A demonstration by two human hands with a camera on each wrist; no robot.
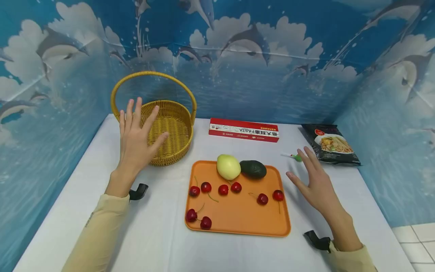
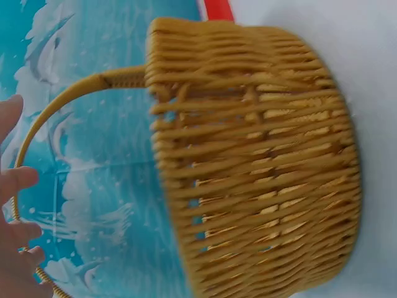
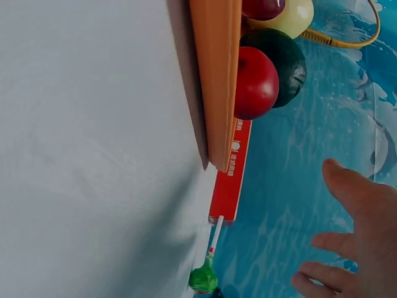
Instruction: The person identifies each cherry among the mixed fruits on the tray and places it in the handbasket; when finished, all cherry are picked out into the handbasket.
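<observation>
My left hand [image 1: 135, 139], fingers spread, hovers in front of the yellow wicker basket [image 1: 171, 130] and covers part of its left side; in the left wrist view the basket's woven wall [image 2: 260, 167] fills the middle. To the right of the orange tray [image 1: 244, 221], my right hand [image 1: 317, 185] is held in the air with fingers apart and nothing in it. A green lollipop [image 1: 297, 158] lies just beyond its fingers. On the tray are a yellow-green fruit [image 1: 229, 167], a dark green avocado [image 1: 253, 169] and several red cherries [image 1: 223, 189].
A red pasta box [image 1: 243, 130] lies behind the tray. At the back right is a black noodle packet [image 1: 331, 144]. Blue dolphin-patterned cloth surrounds the white table [image 1: 163, 234] at the back and sides.
</observation>
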